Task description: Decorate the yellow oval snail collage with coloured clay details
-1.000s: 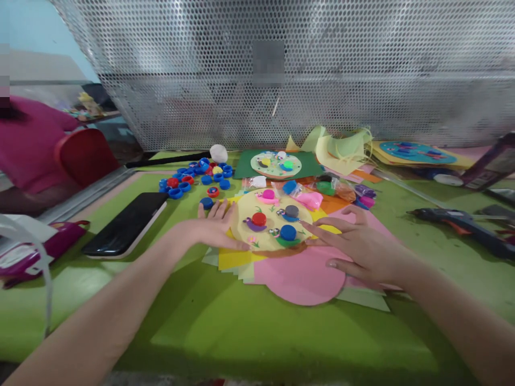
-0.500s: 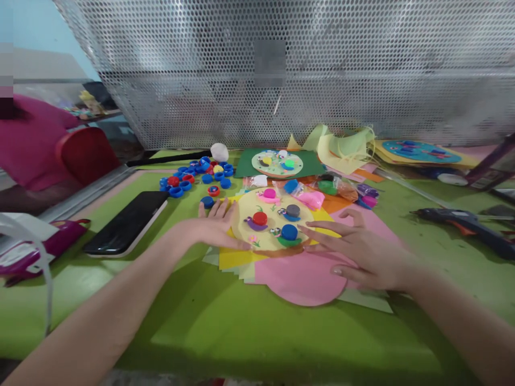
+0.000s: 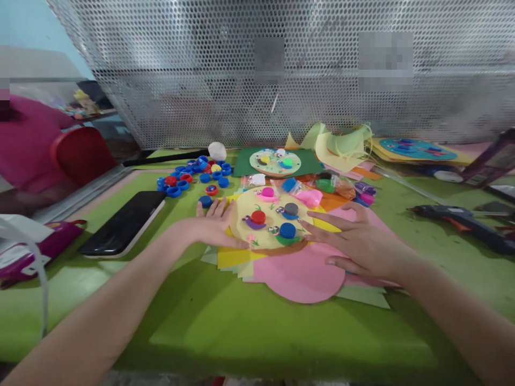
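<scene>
A round cream disc [image 3: 265,236] lies in front of me, decorated with clay snails whose shells are bottle caps: a red cap [image 3: 258,217], a blue cap [image 3: 287,230], a grey cap [image 3: 291,209] and a pink one. Small clay flowers and leaves dot it. At its left edge rests my left hand [image 3: 213,222], open, fingers spread, thumb along the rim. My right hand [image 3: 358,241] is open on the other side, fingertips near the disc's right edge. Beneath are yellow sheets and pink scalloped paper [image 3: 306,279].
Blue and red bottle caps [image 3: 183,179] cluster at back left, beyond a black phone [image 3: 124,222]. Bags of coloured clay [image 3: 309,197] lie behind the disc. A second decorated disc [image 3: 276,162] sits on green card. At right is a glue gun [image 3: 462,220]; a perforated metal panel [image 3: 241,107] stands behind.
The view has shifted slightly. My right hand's fingers have flattened a little beside the disc, while my left hand stays at its left edge.
</scene>
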Tool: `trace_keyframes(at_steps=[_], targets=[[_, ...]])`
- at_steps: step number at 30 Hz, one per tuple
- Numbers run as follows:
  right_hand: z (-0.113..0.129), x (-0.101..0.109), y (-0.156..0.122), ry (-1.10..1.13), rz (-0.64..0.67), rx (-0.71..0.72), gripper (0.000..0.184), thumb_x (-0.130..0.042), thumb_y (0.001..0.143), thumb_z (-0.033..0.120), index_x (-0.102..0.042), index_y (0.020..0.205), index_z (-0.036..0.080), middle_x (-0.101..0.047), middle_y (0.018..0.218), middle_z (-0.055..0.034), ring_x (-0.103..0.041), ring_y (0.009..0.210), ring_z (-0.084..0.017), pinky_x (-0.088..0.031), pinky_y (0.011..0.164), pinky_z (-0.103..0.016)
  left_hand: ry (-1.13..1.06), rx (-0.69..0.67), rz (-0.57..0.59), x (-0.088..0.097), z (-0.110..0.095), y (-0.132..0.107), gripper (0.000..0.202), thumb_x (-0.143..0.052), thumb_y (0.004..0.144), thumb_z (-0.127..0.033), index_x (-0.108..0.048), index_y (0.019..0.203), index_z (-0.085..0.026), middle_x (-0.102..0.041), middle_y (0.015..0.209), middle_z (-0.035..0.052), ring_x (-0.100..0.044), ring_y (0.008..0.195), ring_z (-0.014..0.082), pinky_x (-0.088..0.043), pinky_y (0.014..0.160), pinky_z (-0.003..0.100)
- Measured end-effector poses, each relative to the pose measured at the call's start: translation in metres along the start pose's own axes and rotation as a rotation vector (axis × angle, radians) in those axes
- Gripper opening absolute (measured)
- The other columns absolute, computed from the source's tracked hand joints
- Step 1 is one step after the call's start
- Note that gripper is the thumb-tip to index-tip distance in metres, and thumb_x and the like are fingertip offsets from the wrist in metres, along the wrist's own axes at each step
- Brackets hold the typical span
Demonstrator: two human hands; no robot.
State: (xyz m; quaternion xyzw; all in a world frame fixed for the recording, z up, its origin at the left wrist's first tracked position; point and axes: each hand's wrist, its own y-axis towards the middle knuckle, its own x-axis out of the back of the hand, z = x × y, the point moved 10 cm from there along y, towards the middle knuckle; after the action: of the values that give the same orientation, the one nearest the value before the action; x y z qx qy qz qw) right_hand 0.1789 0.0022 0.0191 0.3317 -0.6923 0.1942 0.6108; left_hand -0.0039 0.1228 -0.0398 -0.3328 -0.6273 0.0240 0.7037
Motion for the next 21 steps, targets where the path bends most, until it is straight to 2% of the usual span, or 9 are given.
trace_keyframes(at_steps=[2,5,9,15,21], targets=[[0.0,0.001,0.0,-0.002,0.0,-0.001,0.058,-0.026,0.092,0.04,-0.001,0.141,0.022,-0.046,0.13,-0.018,-0.053,0.108,-0.028,-0.022,0.091,-0.06,-0.008,-0.012,-0.01,0.0,0.001,0.002,0.124,-0.037,0.051,-0.087,0.013,0.138,-0.014,0.02,0.143,0.0087,0.02,0.128,0.0367,0.011,0.101,0.058],[0.002,0.0,0.0,0.047,0.013,-0.006,0.061,-0.026,0.092,0.04,0.002,0.141,0.019,-0.05,0.126,-0.0181,-0.05,0.111,-0.028,-0.023,0.09,-0.059,-0.006,-0.036,-0.024,-0.002,0.001,0.004,0.124,-0.036,0.052,-0.087,0.014,0.137,-0.013,0.021,0.142,0.0104,0.02,0.129,0.0357,0.011,0.099,0.06],[0.008,-0.002,0.0,0.087,0.009,0.026,0.058,-0.028,0.091,0.038,-0.006,0.141,0.018,-0.05,0.126,-0.0179,-0.048,0.114,-0.028,-0.018,0.095,-0.06,-0.002,-0.024,-0.023,-0.003,0.004,0.005,0.124,-0.036,0.052,-0.087,0.014,0.138,-0.012,0.02,0.142,0.0109,0.02,0.129,0.0342,0.01,0.1,0.059],[0.015,-0.004,0.001,0.127,0.035,0.051,0.056,-0.024,0.092,0.039,-0.01,0.139,0.012,-0.064,0.102,-0.018,-0.04,0.122,-0.027,-0.018,0.097,-0.06,-0.018,-0.023,-0.048,-0.002,0.005,0.006,0.124,-0.039,0.051,-0.086,0.012,0.138,-0.015,0.018,0.143,0.0085,0.018,0.129,0.0344,0.01,0.101,0.058],[0.02,-0.004,0.0,0.162,0.027,0.072,0.053,-0.026,0.091,0.043,-0.021,0.137,0.016,-0.055,0.12,-0.0163,-0.037,0.124,-0.026,-0.018,0.101,-0.056,-0.01,-0.01,-0.045,-0.004,0.007,0.008,0.122,-0.039,0.052,-0.086,0.012,0.138,-0.016,0.017,0.143,0.0089,0.017,0.13,0.0344,0.009,0.101,0.058]])
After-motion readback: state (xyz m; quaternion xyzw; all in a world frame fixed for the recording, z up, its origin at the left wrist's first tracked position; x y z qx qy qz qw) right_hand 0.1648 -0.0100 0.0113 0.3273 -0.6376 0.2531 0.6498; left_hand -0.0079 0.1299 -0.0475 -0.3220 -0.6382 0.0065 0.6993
